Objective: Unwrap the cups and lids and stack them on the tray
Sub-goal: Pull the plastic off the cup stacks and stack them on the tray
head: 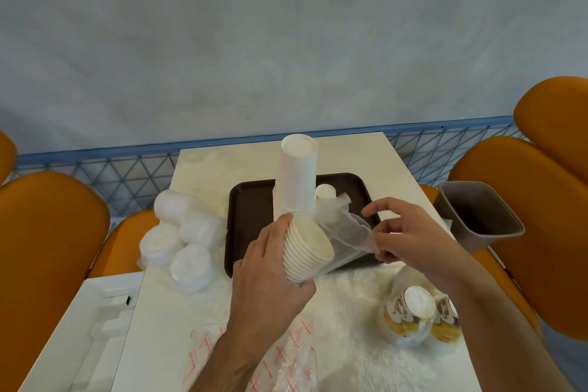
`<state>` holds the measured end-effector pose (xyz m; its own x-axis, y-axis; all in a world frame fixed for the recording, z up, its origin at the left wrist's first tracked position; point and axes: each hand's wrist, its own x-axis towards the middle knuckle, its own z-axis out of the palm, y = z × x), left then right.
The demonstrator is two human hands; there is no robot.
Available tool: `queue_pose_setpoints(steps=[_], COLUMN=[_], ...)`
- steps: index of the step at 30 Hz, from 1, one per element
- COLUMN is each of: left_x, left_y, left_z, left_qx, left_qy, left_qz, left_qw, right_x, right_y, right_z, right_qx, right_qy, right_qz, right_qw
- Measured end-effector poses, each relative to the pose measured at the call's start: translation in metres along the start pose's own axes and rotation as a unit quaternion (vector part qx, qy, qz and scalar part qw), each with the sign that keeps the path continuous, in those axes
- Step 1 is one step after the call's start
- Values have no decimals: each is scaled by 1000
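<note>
My left hand [270, 267] grips a sleeve of nested cream paper cups [307, 248] lying on its side over the near edge of the dark brown tray [248, 216]. My right hand [404, 232] pinches the clear plastic wrapper [343, 229] at the sleeve's open end. A tall stack of white cups [297, 175] stands upside down on the tray, with a shorter cup stack [325, 191] behind it. Wrapped rolls of white lids [187, 232] lie left of the tray. A wrapped pack of yellow-printed cups [416, 312] lies at the near right.
A grey bin [477, 216] stands off the table's right edge. Loose plastic wrap with red print [286, 356] covers the near table. Orange chairs [47, 232] flank both sides. A white box [95, 312] sits at the lower left.
</note>
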<state>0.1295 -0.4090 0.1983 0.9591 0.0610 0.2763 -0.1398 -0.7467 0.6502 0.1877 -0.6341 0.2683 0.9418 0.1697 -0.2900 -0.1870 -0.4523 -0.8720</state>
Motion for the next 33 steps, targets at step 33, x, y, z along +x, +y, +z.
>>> queue_pose_setpoints(steps=[33], left_x=[-5], left_y=[-4], left_z=[-9], left_qx=[6], left_qy=[-92], left_qz=[70], left_qw=[993], right_x=[-5], right_y=[-18], right_z=[12], right_qx=[-127], right_qy=[-146], right_qz=[-154], right_qw=[969])
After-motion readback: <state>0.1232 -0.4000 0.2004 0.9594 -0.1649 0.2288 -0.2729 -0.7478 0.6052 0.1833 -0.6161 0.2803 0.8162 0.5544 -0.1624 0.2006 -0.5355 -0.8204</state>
